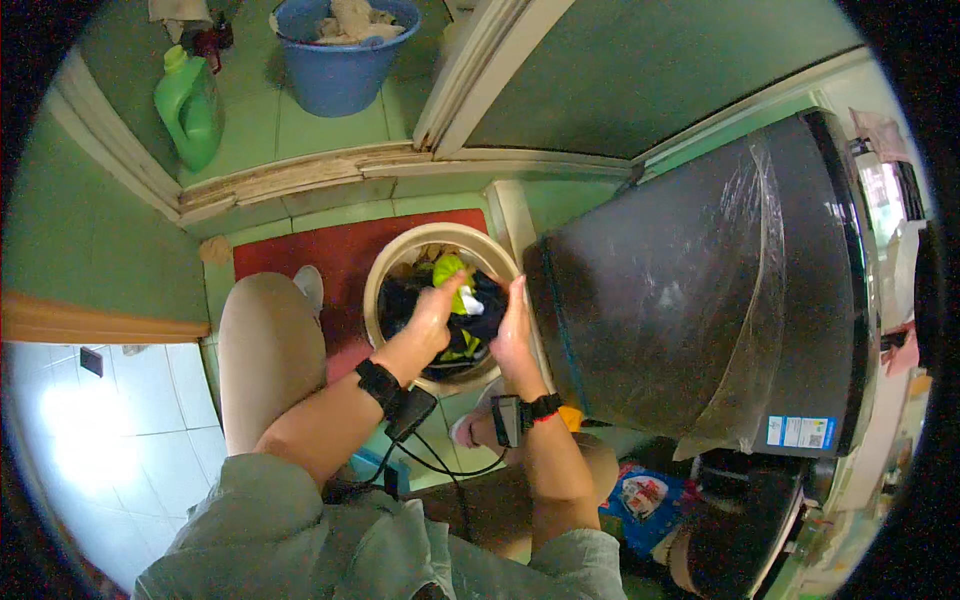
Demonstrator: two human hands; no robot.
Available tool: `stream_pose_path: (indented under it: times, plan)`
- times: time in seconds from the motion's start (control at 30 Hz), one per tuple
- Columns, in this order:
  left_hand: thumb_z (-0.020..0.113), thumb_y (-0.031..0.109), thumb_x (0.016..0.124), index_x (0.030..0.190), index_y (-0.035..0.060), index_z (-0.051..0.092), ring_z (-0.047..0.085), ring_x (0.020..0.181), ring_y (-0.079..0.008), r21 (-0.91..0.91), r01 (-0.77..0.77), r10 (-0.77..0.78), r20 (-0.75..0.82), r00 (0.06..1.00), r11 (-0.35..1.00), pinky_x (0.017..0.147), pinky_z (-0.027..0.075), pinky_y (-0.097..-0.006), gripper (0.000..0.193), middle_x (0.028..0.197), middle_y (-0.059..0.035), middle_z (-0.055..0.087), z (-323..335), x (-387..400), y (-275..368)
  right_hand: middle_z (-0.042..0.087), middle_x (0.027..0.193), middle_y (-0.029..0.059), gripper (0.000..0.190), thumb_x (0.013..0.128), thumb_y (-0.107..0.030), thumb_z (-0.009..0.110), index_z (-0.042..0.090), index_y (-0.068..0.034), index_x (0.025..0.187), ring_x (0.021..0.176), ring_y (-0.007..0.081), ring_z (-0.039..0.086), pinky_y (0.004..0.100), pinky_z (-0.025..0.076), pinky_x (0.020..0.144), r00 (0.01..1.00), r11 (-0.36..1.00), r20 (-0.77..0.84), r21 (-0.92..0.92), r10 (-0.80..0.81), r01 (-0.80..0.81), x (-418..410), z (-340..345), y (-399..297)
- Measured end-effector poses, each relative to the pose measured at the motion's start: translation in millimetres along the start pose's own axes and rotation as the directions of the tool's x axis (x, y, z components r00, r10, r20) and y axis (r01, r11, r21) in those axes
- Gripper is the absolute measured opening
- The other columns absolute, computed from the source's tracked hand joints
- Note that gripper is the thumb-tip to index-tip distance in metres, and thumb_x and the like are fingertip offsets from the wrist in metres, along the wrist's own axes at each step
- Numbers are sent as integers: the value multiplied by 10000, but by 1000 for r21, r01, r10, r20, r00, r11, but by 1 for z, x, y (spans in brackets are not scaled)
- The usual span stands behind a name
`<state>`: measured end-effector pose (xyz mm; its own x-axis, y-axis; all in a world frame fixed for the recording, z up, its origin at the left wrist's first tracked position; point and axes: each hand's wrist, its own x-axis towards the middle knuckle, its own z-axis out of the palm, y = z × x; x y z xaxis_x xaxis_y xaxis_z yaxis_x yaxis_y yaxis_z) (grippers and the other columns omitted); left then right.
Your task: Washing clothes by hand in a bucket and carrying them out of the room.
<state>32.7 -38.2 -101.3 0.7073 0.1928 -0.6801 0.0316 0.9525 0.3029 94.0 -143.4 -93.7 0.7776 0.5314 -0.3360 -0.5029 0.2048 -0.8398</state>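
Note:
A round beige basin stands on the floor between my knees, with dark and yellow-green wet cloth inside. My left hand is over the basin, its fingers curled on the dark and yellow-green cloth. My right hand is at the basin's right side, fingers extended, its palm against the dark cloth; how firmly it holds the cloth is hidden. A small white patch shows on the cloth between my hands. Both wrists wear black straps with small cabled devices.
A red mat lies under the basin's left side. Beyond the raised door sill stand a blue bucket holding cloth and a green plastic jug. A large dark appliance with loose film is close on the right. A blue printed bag lies at lower right.

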Motion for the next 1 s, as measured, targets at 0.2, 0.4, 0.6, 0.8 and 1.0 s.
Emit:
stream_pose_path:
  times: [0.2, 0.4, 0.6, 0.8, 1.0]
  plan:
    - [612, 241, 781, 1003, 60, 552, 596, 809, -221, -174, 30, -11, 106, 994, 984, 760, 462, -368, 293, 934, -74, 604, -4, 11, 11, 590, 963, 78, 298, 847, -239, 546, 581, 2, 1019, 885, 147, 525, 266, 404, 812, 954, 728, -5, -648, -301, 226, 1, 4, -5]
    - [630, 144, 761, 1019, -4, 525, 580, 879, -228, 6, -30, 27, 340, 940, 1000, 767, 463, -367, 315, 980, -109, 592, -17, 18, 15, 592, 854, 54, 283, 847, -247, 545, 590, 24, 914, 782, 136, 513, 261, 410, 741, 735, 822, -449, -506, -509, 261, 19, -25, -23]
    - [669, 192, 703, 922, -77, 525, 591, 826, -322, 872, -248, 371, 83, 925, 423, 717, 470, -385, 376, 875, -218, 593, -21, 14, 5, 594, 806, 77, 236, 788, -174, 625, 590, -5, 949, 675, 160, 573, 280, 471, 595, 814, 971, -531, -165, -234, 171, 17, -30, -49]
    - [566, 126, 714, 908, -61, 526, 580, 838, -349, 928, -264, 351, 348, 870, -265, 739, 475, -387, 272, 826, -243, 573, -2, -18, -6, 591, 780, 45, 174, 761, -86, 626, 609, -42, 929, 661, 115, 550, 244, 447, 594, 941, 925, -241, -351, -238, 144, 8, -9, -40]
    - [564, 87, 686, 814, 10, 590, 567, 846, -328, 739, -244, 289, 513, 808, -628, 717, 489, -389, 151, 877, -160, 581, -1, -36, -20, 604, 904, 108, 468, 639, -231, 740, 574, -23, 1023, 840, 195, 564, 281, 431, 775, 902, 347, 252, -859, -350, 375, 0, 27, -30]
